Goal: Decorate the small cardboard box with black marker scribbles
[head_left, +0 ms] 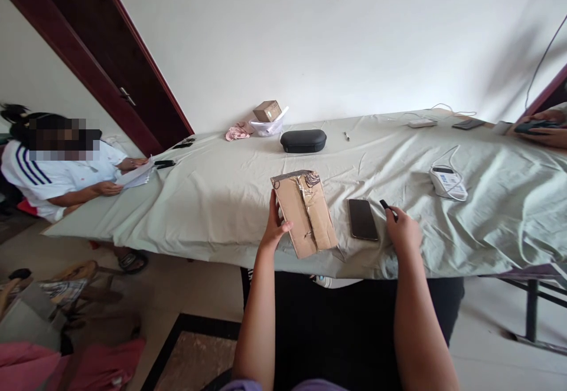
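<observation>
A cardboard box [295,217] is tilted up off the table's front part, with shiny tape running down its face and dark scribbles at its top corners. My left hand [278,225] grips its left side, thumb on the front face. To the right, my right hand [403,230] is closed around a slim black pen-like object [384,204]; only its end sticks out, so its exact kind is hidden. Between the hands a dark smartphone [363,220] lies flat on the cloth, apart from both.
A cloth-covered table [212,202] carries a black hard case [303,141], a small box [267,111] on a plastic tub, and a white device [448,183] with a cable. At left a person [57,166] holds papers [136,175]; another person's hands [543,130] show at right.
</observation>
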The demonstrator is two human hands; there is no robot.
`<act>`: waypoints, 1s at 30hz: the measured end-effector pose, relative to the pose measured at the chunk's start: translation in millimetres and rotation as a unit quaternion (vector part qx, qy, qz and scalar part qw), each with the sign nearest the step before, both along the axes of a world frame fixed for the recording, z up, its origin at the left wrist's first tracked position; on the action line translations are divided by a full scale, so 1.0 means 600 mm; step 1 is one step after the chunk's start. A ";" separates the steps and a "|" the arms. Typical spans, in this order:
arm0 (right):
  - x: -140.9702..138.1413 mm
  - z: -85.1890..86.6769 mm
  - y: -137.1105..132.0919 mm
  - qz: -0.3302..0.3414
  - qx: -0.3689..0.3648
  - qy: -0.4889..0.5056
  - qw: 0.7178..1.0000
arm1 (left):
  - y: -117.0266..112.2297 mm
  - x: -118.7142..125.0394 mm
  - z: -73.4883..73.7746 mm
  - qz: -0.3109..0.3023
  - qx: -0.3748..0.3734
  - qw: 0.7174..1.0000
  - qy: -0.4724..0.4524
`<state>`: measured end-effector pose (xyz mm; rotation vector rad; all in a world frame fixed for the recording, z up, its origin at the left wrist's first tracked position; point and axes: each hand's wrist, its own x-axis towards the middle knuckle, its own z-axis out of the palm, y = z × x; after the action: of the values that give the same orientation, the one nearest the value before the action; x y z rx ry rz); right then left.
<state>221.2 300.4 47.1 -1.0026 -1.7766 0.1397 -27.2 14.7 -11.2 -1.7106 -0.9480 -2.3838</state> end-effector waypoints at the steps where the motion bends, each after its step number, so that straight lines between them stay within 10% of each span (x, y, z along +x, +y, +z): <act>1: -0.003 0.001 -0.001 -0.007 -0.008 -0.012 1.000 | -0.001 0.001 0.000 -0.004 0.001 1.000 -0.005; 14: -0.028 0.001 -0.039 -0.066 0.099 0.029 0.992 | -0.002 0.006 -0.002 -0.006 0.011 1.000 -0.023; 23: -0.107 -0.005 -0.129 -0.070 0.024 -0.096 0.993 | -0.003 0.007 0.001 -0.010 0.009 1.000 -0.022; 28: -0.087 -0.004 -0.098 0.137 -0.027 0.015 0.990 | -0.001 0.009 0.005 -0.017 0.016 0.999 -0.028; 30: -0.076 -0.005 -0.106 0.303 -0.052 0.153 0.939 | 0.004 0.010 0.006 -0.023 0.014 0.999 -0.032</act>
<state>175.7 236.7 44.2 -0.4396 -1.7421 0.7412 -21.4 16.8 -7.4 -1.6759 -0.8891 -2.4821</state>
